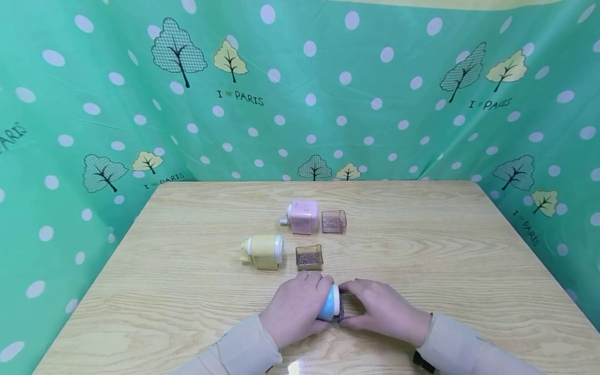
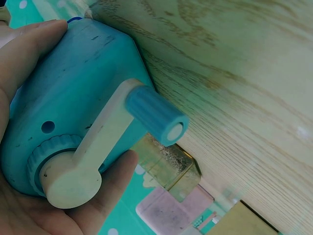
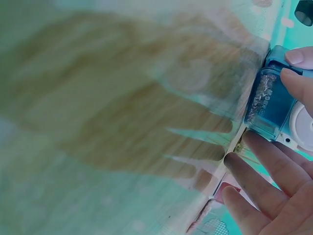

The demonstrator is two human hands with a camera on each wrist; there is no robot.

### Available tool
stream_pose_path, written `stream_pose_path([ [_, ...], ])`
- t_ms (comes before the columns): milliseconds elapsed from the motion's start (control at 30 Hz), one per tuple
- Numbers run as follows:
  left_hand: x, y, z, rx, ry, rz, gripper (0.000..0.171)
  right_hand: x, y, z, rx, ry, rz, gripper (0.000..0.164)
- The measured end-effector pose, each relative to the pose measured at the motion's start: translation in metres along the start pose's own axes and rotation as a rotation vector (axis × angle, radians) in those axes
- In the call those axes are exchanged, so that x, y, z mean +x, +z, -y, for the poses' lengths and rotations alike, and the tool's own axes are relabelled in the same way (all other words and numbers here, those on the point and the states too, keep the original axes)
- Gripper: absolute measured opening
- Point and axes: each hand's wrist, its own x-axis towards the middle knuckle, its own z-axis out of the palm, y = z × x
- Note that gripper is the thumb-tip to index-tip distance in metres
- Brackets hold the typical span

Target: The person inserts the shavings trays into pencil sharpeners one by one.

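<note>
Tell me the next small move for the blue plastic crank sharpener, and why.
Probably ease the transparent blue plastic drawer straight out with the right hand while the left hand steadies the blue plastic crank sharpener: the right hand grips the drawer, shavings show inside, and the boxy yellow sharpener and boxy pink sharpener lie apart from their transparent drawers.

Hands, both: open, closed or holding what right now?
Left hand: closed, holding the blue sharpener.
Right hand: closed, pinching that sharpener's drawer between thumb and fingers.
</note>
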Motion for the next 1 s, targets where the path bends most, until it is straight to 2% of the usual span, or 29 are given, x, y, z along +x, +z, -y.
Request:
stream_pose_path([
  [467,-0.0002,-0.0005,-0.0006,-0.025,-0.006,0.006,0.066,0.0048,0.0029,0.0036,0.006,0.018,0.025,0.056],
  [1000,-0.0013,0.0010,-0.0002,-0.002,0.005,-0.012,0.067,0.0086,0.0017,0.0074,0.034,0.029,0.038,0.052],
])
